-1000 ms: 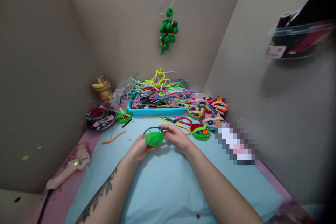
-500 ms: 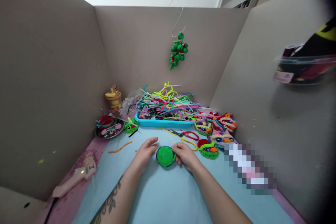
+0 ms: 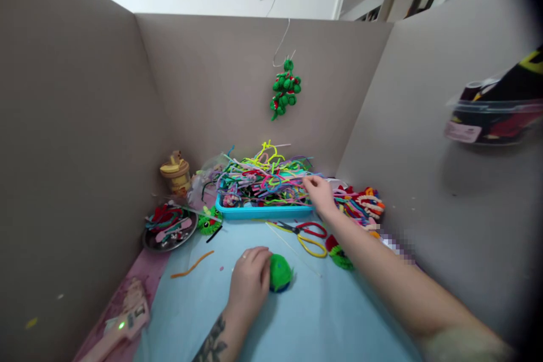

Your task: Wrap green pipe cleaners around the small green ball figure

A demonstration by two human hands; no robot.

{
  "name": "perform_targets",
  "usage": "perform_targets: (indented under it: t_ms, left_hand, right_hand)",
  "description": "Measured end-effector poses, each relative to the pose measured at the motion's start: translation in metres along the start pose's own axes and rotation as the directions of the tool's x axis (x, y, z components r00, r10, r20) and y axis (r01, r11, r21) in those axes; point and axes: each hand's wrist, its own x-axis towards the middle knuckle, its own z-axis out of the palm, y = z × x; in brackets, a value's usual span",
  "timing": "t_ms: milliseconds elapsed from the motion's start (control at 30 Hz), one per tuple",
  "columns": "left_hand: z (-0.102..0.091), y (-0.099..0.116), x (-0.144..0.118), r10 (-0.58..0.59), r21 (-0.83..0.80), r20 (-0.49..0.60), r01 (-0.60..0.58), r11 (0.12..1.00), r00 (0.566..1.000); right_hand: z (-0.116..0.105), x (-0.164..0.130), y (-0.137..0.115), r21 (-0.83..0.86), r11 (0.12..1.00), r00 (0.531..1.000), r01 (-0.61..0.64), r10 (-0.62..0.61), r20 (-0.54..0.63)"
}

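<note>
My left hand (image 3: 250,280) rests on the light blue mat (image 3: 297,322), fingers curled against a round green pipe-cleaner piece (image 3: 280,273) with a blue rim. My right hand (image 3: 319,193) is stretched out to the right end of a blue tray (image 3: 263,213) heaped with coloured pipe cleaners (image 3: 265,177), fingertips in the strands. I cannot tell whether it grips one. Red-and-yellow scissors (image 3: 306,233) lie between the tray and the green piece.
Cardboard walls (image 3: 85,141) enclose the desk on three sides. A green ornament (image 3: 285,89) hangs on the back wall. A metal dish of scraps (image 3: 168,226), a glue gun (image 3: 123,325), an orange strand (image 3: 193,264) and finished woven figures (image 3: 365,203) lie around.
My right hand let go of the green piece and reached forward to the tray of pipe cleaners. My left hand stayed with the green piece on the mat.
</note>
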Motion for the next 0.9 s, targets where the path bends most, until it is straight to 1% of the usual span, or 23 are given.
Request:
perform_targets:
  t_ms: [33,100,167,233,300,400,467,533,633,700,767,833,900]
  left_hand:
    - [-0.001,0.002,-0.001,0.036,0.04,0.02,-0.037,0.999,0.999]
    - [-0.001,0.004,-0.001,0.084,0.085,0.046,-0.088,0.992,0.995]
    - [-0.002,0.004,-0.001,0.109,0.11,0.074,-0.116,0.987,0.991]
    - [-0.003,0.004,-0.001,0.118,0.121,0.097,-0.13,0.984,0.988]
    - [-0.005,0.003,0.0,0.118,0.126,0.104,-0.131,0.983,0.988]
    - [-0.008,0.003,0.001,0.109,0.124,0.094,-0.121,0.985,0.99]
    - [-0.01,0.003,0.002,0.108,0.117,0.099,-0.119,0.986,0.989]
    - [-0.01,0.004,0.003,0.109,0.102,0.105,-0.12,0.988,0.988]
    - [-0.009,0.004,0.002,0.101,0.059,0.094,-0.106,0.993,0.99]
    - [-0.008,0.003,0.002,0.071,0.014,0.077,-0.073,0.997,0.994]
    - [-0.008,0.001,0.003,0.038,-0.047,0.037,-0.036,0.998,0.999]
    - [-0.009,-0.001,0.004,-0.013,-0.108,-0.011,0.012,0.994,1.0]
    - [-0.012,-0.003,0.007,-0.117,-0.178,-0.096,0.099,0.979,0.988]
  right_hand:
    - [0.004,0.02,0.004,-0.123,0.992,0.999,0.036,-0.037,-0.005]
    - [0.013,0.054,0.011,-0.187,0.981,0.998,0.053,-0.049,0.028]
    - [0.024,0.08,0.015,-0.239,0.969,0.996,0.064,-0.046,0.08]
    - [0.034,0.096,0.019,-0.299,0.953,0.993,0.048,-0.013,0.118]
    - [0.04,0.106,0.023,-0.352,0.936,0.988,0.025,0.031,0.151]
    - [0.04,0.116,0.029,-0.383,0.924,0.978,0.02,0.062,0.202]
    - [0.033,0.123,0.03,-0.366,0.93,0.975,0.036,0.047,0.217]
    - [0.021,0.131,0.028,-0.326,0.944,0.98,0.046,0.021,0.2]
    - [-0.001,0.143,0.02,-0.246,0.969,0.992,0.02,0.011,0.127]
    - [-0.015,0.148,0.013,-0.17,0.985,0.996,-0.023,0.038,0.084]
    - [-0.025,0.148,0.006,-0.073,0.995,0.995,-0.071,0.076,0.065]
    - [-0.031,0.144,-0.001,0.03,0.993,0.991,-0.115,0.113,0.074]
    - [-0.034,0.138,-0.007,0.113,0.981,0.985,-0.155,0.145,0.093]
